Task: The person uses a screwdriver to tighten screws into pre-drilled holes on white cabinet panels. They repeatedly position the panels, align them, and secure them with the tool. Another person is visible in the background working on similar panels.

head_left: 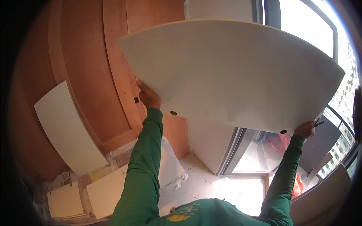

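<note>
A large white cabinet door panel (233, 75) is raised in front of me, with two dark round hinge holes along its near edge. My left hand (149, 97) is closed on its left edge, near one hole. My right hand (304, 130) is closed on the near right corner, beside the other hole. A short dark stick-like object (319, 123) pokes out from the right hand; its kind is not clear. The panel hides part of the wall and window behind it, and the fingers on its far side.
Reddish-brown wooden panelling (83, 67) covers the left wall, with a white panel (69, 128) leaning on it. More white boards (105, 190) lie low at the left over plastic sheeting. A glazed door (252, 154), an open window (307, 30) and a red bag (298, 185) are on the right.
</note>
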`<state>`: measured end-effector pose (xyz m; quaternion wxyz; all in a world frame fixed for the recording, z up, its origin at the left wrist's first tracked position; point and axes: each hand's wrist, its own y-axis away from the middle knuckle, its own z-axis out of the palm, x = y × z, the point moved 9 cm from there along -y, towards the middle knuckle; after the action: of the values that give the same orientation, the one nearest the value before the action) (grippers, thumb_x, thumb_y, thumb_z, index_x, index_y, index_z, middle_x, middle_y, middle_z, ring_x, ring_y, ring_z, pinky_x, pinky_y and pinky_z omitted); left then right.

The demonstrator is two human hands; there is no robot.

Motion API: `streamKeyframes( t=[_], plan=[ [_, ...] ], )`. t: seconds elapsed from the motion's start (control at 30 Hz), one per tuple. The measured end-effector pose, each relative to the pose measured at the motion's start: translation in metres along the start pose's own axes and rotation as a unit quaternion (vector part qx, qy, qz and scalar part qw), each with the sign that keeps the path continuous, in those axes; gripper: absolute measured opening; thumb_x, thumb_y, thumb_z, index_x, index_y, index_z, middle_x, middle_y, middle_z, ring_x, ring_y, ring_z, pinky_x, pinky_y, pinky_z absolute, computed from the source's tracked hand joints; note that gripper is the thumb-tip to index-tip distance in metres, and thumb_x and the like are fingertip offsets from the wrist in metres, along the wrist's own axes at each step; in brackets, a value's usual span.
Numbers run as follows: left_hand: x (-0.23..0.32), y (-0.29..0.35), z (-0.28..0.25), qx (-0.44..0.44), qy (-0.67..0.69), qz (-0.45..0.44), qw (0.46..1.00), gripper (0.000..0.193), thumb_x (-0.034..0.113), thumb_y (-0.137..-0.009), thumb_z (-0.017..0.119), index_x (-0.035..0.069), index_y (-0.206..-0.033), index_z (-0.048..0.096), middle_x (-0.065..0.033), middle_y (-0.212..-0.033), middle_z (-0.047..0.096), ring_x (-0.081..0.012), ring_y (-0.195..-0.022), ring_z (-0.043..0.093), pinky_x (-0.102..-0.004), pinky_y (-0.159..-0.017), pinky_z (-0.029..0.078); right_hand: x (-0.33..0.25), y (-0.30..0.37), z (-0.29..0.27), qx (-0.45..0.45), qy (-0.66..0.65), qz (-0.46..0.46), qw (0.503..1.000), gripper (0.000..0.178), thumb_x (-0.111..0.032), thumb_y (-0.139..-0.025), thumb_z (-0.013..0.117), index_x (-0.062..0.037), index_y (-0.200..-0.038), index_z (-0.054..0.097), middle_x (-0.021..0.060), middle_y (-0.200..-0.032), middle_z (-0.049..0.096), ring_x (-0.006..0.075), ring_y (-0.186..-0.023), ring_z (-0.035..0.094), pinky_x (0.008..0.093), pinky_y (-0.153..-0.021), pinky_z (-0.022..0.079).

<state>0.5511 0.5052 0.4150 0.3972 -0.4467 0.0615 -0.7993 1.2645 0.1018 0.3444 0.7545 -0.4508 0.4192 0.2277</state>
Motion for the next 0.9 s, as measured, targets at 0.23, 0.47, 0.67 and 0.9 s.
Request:
streamKeyframes(
  t=[0.23,0.47,0.67,0.9],
  plan=[
    [0.005,0.039,-0.151,0.039,-0.246,-0.059,0.967,0.096,0.079,-0.101,0.033,-0.009,-0.094,0.068,-0.0133,-0.087,0.068,-0.0241,-0.085,0.061,-0.0388,-0.082,0.049,-0.078,0.099,-0.049,-0.241,0.172,-0.391,0.871,0.030,-0.027,-0.102,0.056,-0.0034,-0.115,0.069,0.0148,-0.109,0.074,0.0296,-0.102,0.074,0.0412,-0.082,0.059],
    [0.043,0.100,-0.354,0.146,-0.428,-0.130,0.882,0.092,0.077,-0.100,0.042,-0.010,-0.103,0.071,-0.0182,-0.096,0.072,-0.0280,-0.092,0.064,-0.0416,-0.088,0.050,-0.021,0.276,0.006,-0.471,-0.119,0.287,0.825,0.050,-0.045,-0.106,0.059,0.0040,-0.104,0.068,0.0055,-0.090,0.066,0.0170,-0.079,0.064,0.0350,-0.072,0.052],
    [0.083,0.161,-0.490,0.209,-0.598,-0.236,0.737,0.089,0.073,-0.100,0.045,-0.010,-0.119,0.071,-0.0250,-0.119,0.072,-0.0346,-0.111,0.068,-0.0418,-0.098,0.050,0.028,0.425,0.026,-0.614,0.046,0.160,0.772,0.060,-0.051,-0.106,0.054,0.0056,-0.096,0.071,0.0091,-0.074,0.066,0.0228,-0.069,0.060,0.0404,-0.066,0.048],
    [0.099,0.195,-0.622,0.250,-0.625,-0.369,0.641,0.091,0.076,-0.099,0.042,-0.007,-0.117,0.074,-0.0238,-0.117,0.074,-0.0377,-0.107,0.070,-0.0448,-0.097,0.052,0.029,0.574,0.019,-0.690,0.153,-0.099,0.700,0.053,-0.047,-0.104,0.053,0.0023,-0.094,0.070,0.0290,-0.090,0.071,0.0516,-0.089,0.067,0.0536,-0.078,0.052]
  ],
)
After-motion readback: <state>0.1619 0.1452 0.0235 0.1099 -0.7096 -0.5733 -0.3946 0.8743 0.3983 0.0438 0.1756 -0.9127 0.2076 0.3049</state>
